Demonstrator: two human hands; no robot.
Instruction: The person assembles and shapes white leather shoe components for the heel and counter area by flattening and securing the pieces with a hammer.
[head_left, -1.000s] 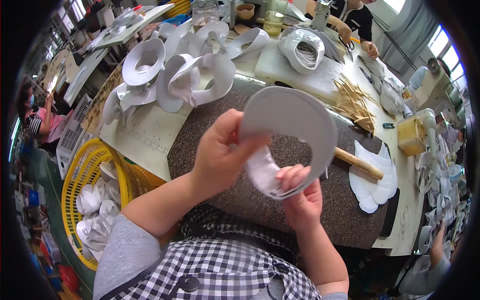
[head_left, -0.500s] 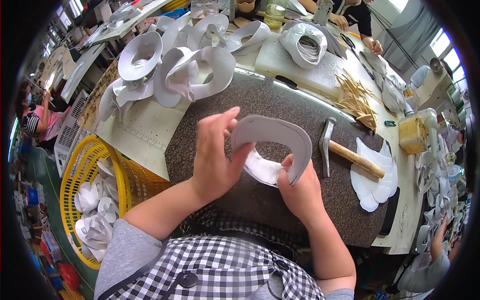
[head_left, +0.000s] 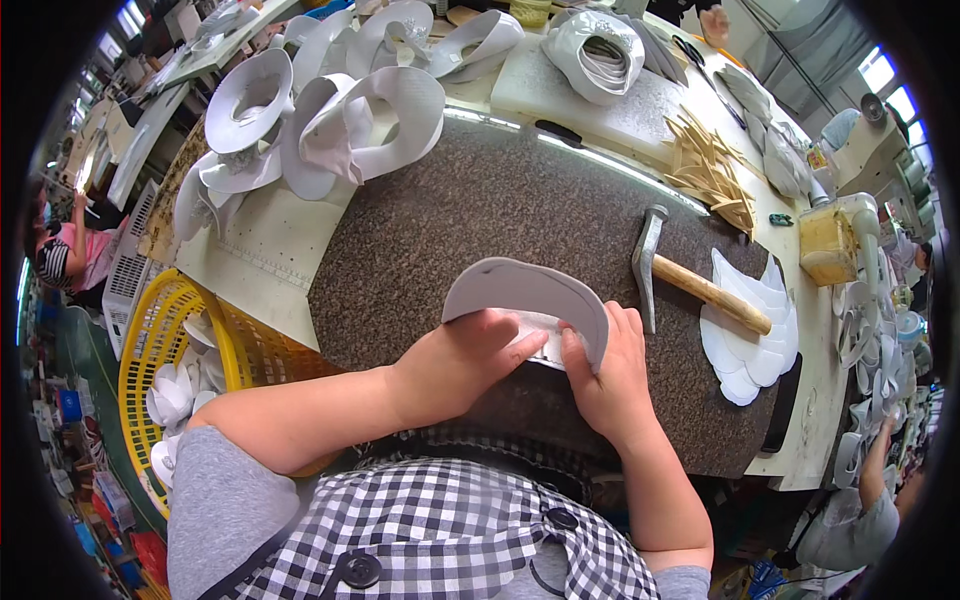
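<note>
Head view, left to right. Yellow basket, white parts inside; beside the left edge of the tabletop. White curved pieces, heaped far left. Dark speckled slab; broad surface running beyond the hands to a straight, shiny far edge. Left hand: fingers bent against the left end of a curved grey piece; cannot tell whether clenched on it. Grey piece: above the slab's near part; long axis crosswise, right end lower and nearer the body; arched rim facing up and away. Right hand: fingers grasping its right end, thumb inside. Hammer: near the right hand, a strip of slab between; handle slanting nearward right, over stacked white cutouts.
</note>
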